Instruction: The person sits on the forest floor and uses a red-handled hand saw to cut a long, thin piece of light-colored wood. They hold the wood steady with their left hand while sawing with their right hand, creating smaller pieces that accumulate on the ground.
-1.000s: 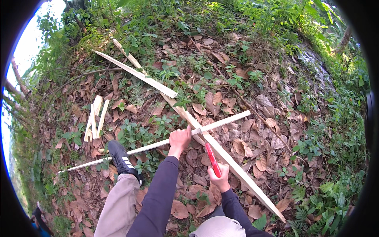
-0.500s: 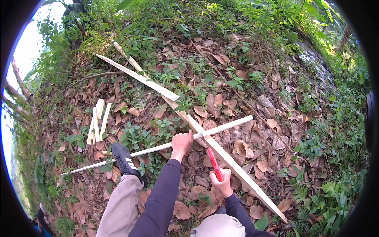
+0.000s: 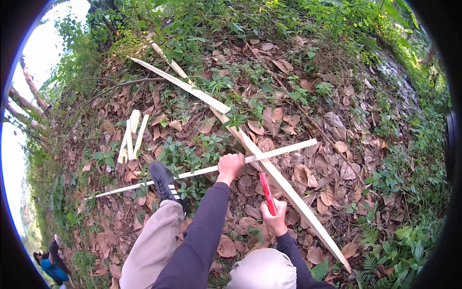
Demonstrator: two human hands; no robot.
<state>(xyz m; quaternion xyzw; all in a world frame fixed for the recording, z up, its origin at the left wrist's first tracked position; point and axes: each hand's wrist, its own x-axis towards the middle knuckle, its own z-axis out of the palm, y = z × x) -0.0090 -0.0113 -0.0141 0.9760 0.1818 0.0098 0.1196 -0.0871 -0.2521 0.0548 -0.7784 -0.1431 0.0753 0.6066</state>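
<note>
Clasping the stick (image 3: pixel 288 149) with the left hand (image 3: pixel 231 167) just beside its crossing over the beam (image 3: pixel 303 208), and gripping the saw (image 3: pixel 267 192) in the right hand (image 3: pixel 275 217), with short pieces (image 3: pixel 141 136) already separate off to the left, but apparently not yet through this stick.

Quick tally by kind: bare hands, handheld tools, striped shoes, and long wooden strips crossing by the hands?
Bare hands: 2 (left hand, right hand)
Red-handled tool: 1
Black shoe with white stripes: 1
Long pale wooden crossing strips: 2 (held strip, diagonal strip)
Total: 6
</note>
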